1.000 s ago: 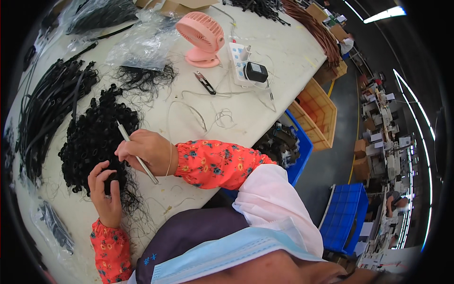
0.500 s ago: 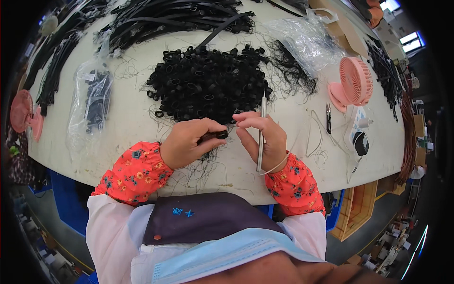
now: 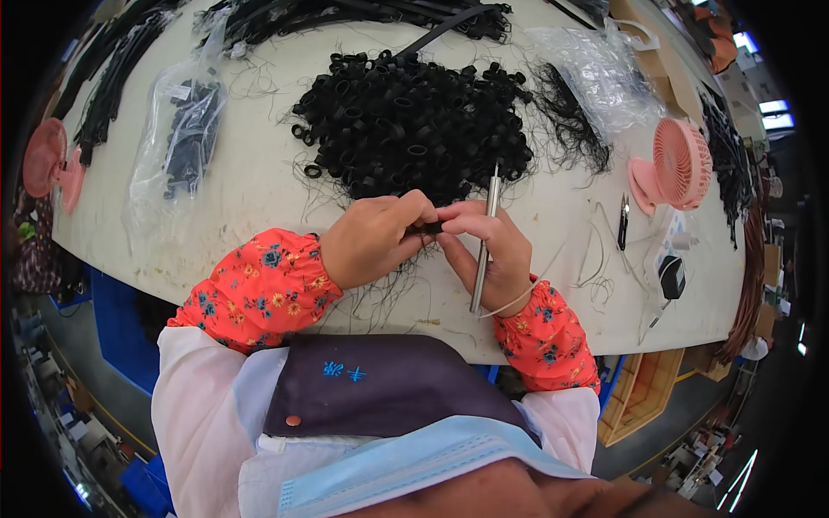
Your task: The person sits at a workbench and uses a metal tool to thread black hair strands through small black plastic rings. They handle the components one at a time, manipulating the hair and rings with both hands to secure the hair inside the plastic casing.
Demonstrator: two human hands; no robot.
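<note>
Just in front of the pile of black loops (image 3: pixel 406 129), my two hands meet. My left hand (image 3: pixel 371 240) is closed on a small black strap loop (image 3: pixel 427 229), mostly covered by the fingers. The thumb and forefinger of my right hand (image 3: pixel 505 263) pinch at the loop's right end. A slim silver pen-shaped tool (image 3: pixel 485 250) rests across my right hand, its thin tip pointing away from me toward the pile. A pale cord runs from its lower end past my wrist. Loose black threads (image 3: pixel 380 298) lie on the table under my hands.
Black belts (image 3: pixel 345 17) lie along the far edge. A clear bag of black pieces (image 3: pixel 192 138) is at left, near a pink fan (image 3: pixel 47 160). On the right are clear plastic (image 3: pixel 604 82), a thread tangle (image 3: pixel 570 112), thread snips (image 3: pixel 623 223), another pink fan (image 3: pixel 680 164) and a power strip (image 3: pixel 669 237).
My hands have come together, the right fingers now pinching the loop that my left hand held alone. The whole view has shifted, so the table contents appear higher and farther right.
</note>
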